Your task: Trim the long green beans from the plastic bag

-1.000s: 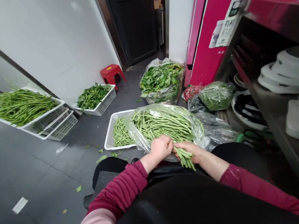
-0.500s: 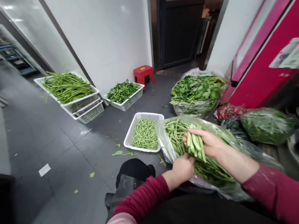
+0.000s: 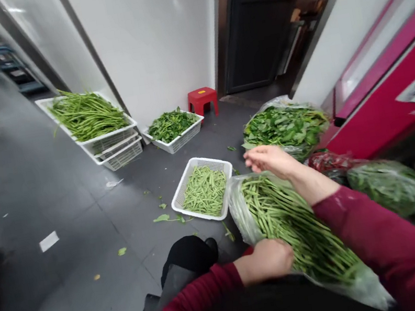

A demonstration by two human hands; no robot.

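Observation:
A clear plastic bag [image 3: 244, 218] full of long green beans [image 3: 303, 229] lies open against my lap. My left hand [image 3: 270, 259] is closed in a fist at the bag's near edge, against the beans; what its fingers hold is hidden. Above the bag's far end, my right hand [image 3: 272, 161] is stretched out with its fingers loosely extended, and nothing shows in it. Just left of the bag, a white plastic basket [image 3: 229, 186] on the floor holds short cut bean pieces [image 3: 203, 190].
Stacked white baskets [image 3: 119, 151] with long green stems stand at the left by the wall. A smaller basket [image 3: 184, 139] of leafy greens and a red stool [image 3: 202, 102] are farther back. Bagged greens [image 3: 285, 124] sit at right; leaf scraps [image 3: 162, 218] litter the floor.
The bunch of cut beans has left my right hand, which has moved up and away from the bag and opened. My left hand has moved lower, closer to me. The view has shifted slightly.

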